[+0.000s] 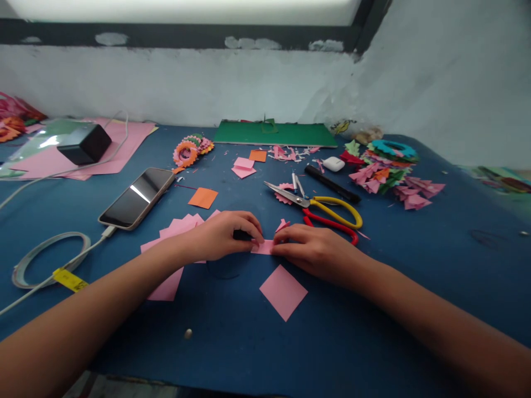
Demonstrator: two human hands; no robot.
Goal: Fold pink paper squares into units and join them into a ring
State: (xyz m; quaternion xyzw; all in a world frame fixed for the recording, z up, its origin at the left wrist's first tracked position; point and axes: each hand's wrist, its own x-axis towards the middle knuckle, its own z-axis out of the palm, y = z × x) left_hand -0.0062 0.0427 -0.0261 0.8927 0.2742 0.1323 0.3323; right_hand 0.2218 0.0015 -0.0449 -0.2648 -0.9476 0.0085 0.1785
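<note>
Between my two hands a small folded piece of pink paper [263, 248] lies on the blue table. My left hand [226, 235] grips its left end with thumb and fingers. At the right end, the fingers of my right hand [313, 249] are pinched on the same paper. A pink paper square [284, 293] rests just in front, turned cornerwise. Several more pink squares [168, 284] are fanned out under and beside my left forearm. Scissors [309, 204] with yellow and red handles lie open behind my right hand, near a small folded pink piece [282, 225].
A phone [136, 199] on a white cable and a tape roll [25, 265] lie left. An orange square [203, 197], paper rings [186, 153] and a green board [276, 134] are farther back. A black pen [332, 184], white case [333, 163] and folded-paper pile [385, 171] lie right.
</note>
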